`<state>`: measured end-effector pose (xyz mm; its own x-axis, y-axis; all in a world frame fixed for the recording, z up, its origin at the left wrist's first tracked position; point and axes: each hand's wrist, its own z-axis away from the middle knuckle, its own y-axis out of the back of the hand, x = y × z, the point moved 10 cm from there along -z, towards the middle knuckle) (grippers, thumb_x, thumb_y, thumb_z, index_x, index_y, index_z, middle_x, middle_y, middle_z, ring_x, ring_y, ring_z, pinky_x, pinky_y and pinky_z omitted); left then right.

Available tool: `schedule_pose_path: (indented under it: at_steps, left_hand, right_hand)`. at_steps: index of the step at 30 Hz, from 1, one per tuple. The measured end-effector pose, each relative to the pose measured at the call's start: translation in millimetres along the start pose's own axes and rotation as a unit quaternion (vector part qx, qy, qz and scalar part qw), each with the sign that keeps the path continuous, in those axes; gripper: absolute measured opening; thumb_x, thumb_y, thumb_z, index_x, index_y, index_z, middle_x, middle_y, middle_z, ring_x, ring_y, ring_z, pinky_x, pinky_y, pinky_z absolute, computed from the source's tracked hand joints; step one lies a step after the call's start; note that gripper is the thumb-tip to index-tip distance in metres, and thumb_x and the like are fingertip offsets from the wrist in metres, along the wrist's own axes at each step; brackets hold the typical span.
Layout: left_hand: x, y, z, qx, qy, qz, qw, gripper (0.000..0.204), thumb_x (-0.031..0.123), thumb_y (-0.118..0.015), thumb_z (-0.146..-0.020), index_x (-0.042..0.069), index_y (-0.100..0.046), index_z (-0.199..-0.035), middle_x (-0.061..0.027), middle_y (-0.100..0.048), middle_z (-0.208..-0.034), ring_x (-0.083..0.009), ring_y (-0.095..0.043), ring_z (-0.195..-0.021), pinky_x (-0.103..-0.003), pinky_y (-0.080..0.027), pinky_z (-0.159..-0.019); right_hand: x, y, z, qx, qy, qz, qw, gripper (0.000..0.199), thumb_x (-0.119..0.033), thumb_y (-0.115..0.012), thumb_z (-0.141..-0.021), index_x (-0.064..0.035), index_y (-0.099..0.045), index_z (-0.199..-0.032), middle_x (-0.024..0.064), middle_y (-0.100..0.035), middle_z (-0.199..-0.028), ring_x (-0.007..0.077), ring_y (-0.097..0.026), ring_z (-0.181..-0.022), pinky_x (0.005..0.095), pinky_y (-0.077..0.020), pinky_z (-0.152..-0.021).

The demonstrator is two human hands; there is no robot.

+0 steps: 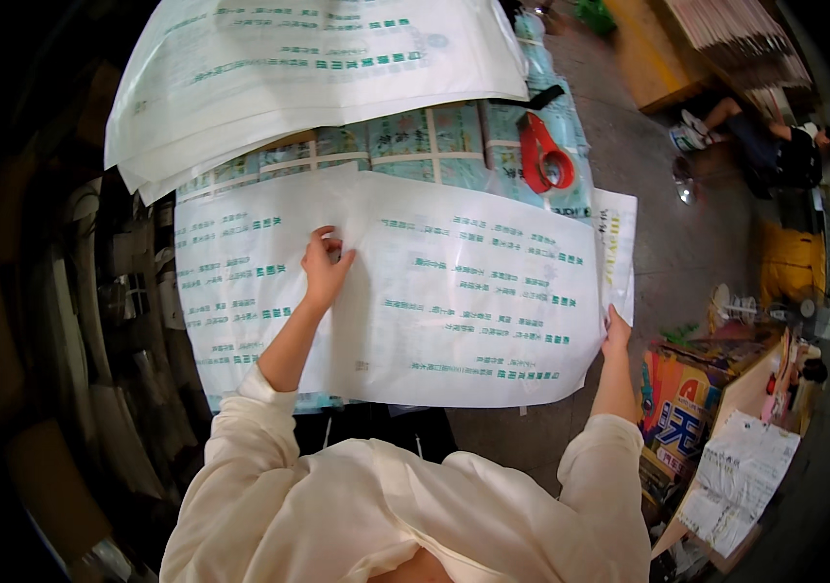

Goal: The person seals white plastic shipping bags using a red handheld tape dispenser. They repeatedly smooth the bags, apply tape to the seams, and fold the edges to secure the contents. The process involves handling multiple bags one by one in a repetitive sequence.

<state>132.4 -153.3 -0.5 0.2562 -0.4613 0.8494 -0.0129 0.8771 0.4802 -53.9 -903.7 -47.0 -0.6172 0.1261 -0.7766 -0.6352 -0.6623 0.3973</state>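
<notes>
A large white printed sheet (473, 291) with green lettering lies across the table in front of me, on top of another similar sheet (230, 282) at the left. My left hand (323, 267) rests on the sheets near the middle, fingers bent and pressing down. At the sheet's right edge, my right hand (615, 330) pinches its border. A stack of more white printed sheets (308, 68) lies at the far side of the table.
Red-handled scissors (543, 155) lie on green-patterned sheets (405, 136) beyond the top sheet. A colourful cardboard box (677, 408) and loose papers (741, 476) stand at the right. A person (775, 136) sits on the floor at the far right. Dark shelving fills the left.
</notes>
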Motion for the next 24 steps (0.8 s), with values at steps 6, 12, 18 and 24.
schedule_pose_path:
  at_steps: [6,12,18,24]
  left_hand:
    - [-18.0,41.4,24.4,0.111,-0.019,0.025,0.993,0.014,0.013,-0.068,-0.087,0.004,-0.063,-0.096,-0.0068,-0.052,-0.100,-0.0143,-0.052,-0.087,-0.027,-0.044,-0.081]
    - [-10.5,41.0,29.2,0.178,0.009,0.141,0.974,0.014,0.010,-0.066,-0.086,0.004,-0.060,-0.098,-0.0113,-0.056,-0.102,-0.0251,-0.049,-0.099,-0.035,-0.043,-0.084]
    - [1.5,45.6,21.2,0.204,-0.031,-0.028,0.978,0.019,0.002,-0.064,-0.080,0.001,-0.057,-0.098,-0.0120,-0.061,-0.090,-0.0310,-0.047,-0.095,-0.039,-0.041,-0.087]
    - [2.3,46.4,17.8,0.194,0.007,-0.017,0.981,0.020,0.000,-0.062,-0.080,0.002,-0.055,-0.099,-0.0087,-0.059,-0.087,-0.0265,-0.046,-0.094,-0.037,-0.041,-0.086]
  right_hand:
    - [-115.1,-36.8,133.6,0.251,0.412,0.144,0.864,0.026,-0.020,-0.051,-0.099,0.0049,-0.056,-0.104,0.0189,-0.064,-0.090,0.0253,-0.060,-0.080,0.0349,-0.0482,-0.074]
    - [-202.6,-40.0,152.4,0.291,0.450,0.088,0.840,0.029,-0.022,-0.046,-0.102,0.0058,-0.052,-0.109,0.0190,-0.063,-0.084,0.0271,-0.061,-0.074,0.0352,-0.0488,-0.067]
    - [-210.3,-93.8,97.7,0.216,0.426,0.188,0.858,0.032,-0.025,-0.044,-0.102,0.0034,-0.053,-0.113,0.0257,-0.065,-0.102,0.0399,-0.064,-0.092,0.0432,-0.0493,-0.077]
    - [-200.7,-112.7,72.6,0.195,0.423,0.220,0.857,0.033,-0.027,-0.043,-0.101,-0.0002,-0.053,-0.117,0.0260,-0.065,-0.102,0.0413,-0.064,-0.094,0.0444,-0.0499,-0.078]
